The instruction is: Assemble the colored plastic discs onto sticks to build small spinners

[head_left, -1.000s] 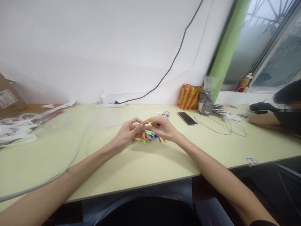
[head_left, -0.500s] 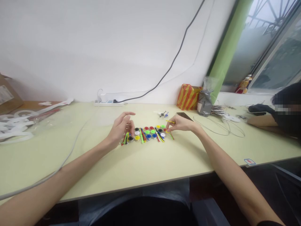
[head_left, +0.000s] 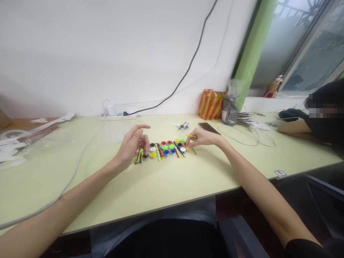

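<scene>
A row of small round discs in several colours, such as a blue disc (head_left: pixel 166 152) and a yellow disc (head_left: pixel 153 154), lies on the table with bundles of thin coloured plastic sticks (head_left: pixel 159 152) between them. My left hand (head_left: pixel 131 147) is over the row's left end, index finger stretched out, other fingers loosely bent near a black disc (head_left: pixel 145 156); I see nothing held in it. At the right end, my right hand (head_left: pixel 200 138) pinches a thin yellow stick (head_left: pixel 190 135). Its fingertips are low by another yellow disc, and contact there is unclear.
Behind the row lie a few black, blue and white pieces (head_left: pixel 183 126) and a dark phone (head_left: pixel 208 128). A striped bag (head_left: pixel 211 104), grey package (head_left: pixel 229 110) and power strip (head_left: pixel 116 117) stand along the wall. White scraps lie left; a person (head_left: pixel 325 118) leans on the table at right.
The camera view has shifted slightly, so everything sits a little further left. Both hands keep nearly the same places over the row, and the yellow stick is still in my right hand.
</scene>
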The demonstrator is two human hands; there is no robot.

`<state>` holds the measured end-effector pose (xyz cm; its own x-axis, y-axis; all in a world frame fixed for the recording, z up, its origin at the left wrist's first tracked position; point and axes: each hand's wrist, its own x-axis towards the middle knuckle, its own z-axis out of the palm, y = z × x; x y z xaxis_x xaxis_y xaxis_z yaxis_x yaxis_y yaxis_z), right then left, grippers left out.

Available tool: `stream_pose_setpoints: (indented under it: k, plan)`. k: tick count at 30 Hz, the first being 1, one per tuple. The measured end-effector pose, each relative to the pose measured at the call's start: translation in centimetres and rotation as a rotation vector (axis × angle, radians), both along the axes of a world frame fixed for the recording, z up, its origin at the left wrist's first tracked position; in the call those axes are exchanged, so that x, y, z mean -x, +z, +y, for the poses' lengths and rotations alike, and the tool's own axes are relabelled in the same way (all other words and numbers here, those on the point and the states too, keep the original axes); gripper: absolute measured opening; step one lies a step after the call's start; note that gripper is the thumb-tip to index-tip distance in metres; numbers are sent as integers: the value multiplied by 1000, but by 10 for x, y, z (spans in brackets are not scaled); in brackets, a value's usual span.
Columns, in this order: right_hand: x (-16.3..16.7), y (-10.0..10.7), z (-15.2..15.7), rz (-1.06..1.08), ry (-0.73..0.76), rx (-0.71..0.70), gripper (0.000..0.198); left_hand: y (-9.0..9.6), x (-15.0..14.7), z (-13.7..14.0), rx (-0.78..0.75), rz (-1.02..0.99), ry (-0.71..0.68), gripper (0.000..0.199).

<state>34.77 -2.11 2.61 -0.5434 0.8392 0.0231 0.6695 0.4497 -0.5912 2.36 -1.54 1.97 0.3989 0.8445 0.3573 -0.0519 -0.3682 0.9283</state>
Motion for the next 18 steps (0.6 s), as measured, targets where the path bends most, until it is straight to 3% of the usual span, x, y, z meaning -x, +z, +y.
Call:
stream_pose_setpoints:
  k: [5,11,13,18]
  plan:
    - [-3,5,-4,0,-23,0,36,0,1,1,-2,14,-3,31]
    - [-12,-1,-2,35,-431,51,17,1,0,-1,2,22,3,33]
    - [-10,-7,0,-19,-505,52,16,0,0,0,1,26,0,33]
    - [2,-17,3,-101,-514,73,27,-1,1,1,2,29,-2,33]
